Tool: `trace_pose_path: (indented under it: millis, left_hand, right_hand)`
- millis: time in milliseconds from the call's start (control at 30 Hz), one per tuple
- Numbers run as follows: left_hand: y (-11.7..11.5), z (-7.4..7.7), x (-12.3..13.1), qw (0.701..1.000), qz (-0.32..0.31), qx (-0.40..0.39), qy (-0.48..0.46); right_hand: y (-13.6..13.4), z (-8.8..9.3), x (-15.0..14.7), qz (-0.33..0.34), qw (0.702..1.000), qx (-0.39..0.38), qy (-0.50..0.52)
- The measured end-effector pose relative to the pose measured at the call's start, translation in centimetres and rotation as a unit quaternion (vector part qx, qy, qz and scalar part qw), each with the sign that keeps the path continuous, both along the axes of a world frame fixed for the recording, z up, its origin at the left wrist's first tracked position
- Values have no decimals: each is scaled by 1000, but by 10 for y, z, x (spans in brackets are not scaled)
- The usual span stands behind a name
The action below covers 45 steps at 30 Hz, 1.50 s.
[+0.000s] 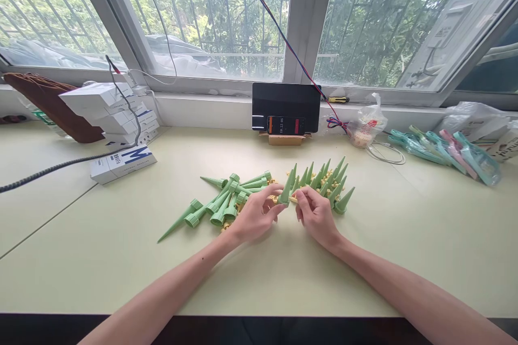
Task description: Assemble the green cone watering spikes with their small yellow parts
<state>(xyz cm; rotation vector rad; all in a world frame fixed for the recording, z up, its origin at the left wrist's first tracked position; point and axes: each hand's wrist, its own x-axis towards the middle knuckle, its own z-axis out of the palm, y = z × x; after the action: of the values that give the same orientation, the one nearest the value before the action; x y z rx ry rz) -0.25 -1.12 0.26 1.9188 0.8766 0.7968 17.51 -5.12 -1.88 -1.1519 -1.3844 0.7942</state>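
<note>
My left hand (pixel 256 213) is closed on the base of a green plastic spike (pixel 287 190), whose tip points up. Just right of it, my right hand (pixel 316 212) pinches a small yellow plastic piece (pixel 293 199) against the spike's lower side. Whether the two are joined I cannot tell. Left of my hands lies a loose heap of green spikes with ribbed caps (pixel 218 206), with small yellow pieces partly under it. Behind and beside my right hand, several green spikes (pixel 339 186) stand tip up in rows, with small yellow parts among them.
A phone showing a timer (pixel 286 125) leans on a black screen (pixel 259 102) above a small cardboard box (pixel 283 140). White boxes (pixel 121 164) and a dark cable (pixel 52 168) are at left. A bagged cup (pixel 364 126) and wrapped coloured items (pixel 449 152) lie at right.
</note>
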Motion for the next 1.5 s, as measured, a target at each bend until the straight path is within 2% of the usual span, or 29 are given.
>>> trace_pose_path:
  millis: [333, 900, 1167, 1500]
  left_hand:
    - [0, 2, 0, 996, -32, -70, -50]
    - [-1, 2, 0, 997, -18, -60, -51]
    - [0, 0, 0, 994, -13, -83, -71]
    - [0, 6, -2, 988, -27, -124, -83]
  right_hand:
    - [0, 2, 0, -4, 1000, 8, -4]
    - [0, 0, 0, 12, 1000, 4, -4]
    - [0, 0, 1, 19, 1000, 3, -5]
    - [1, 0, 4, 17, 998, 34, -46]
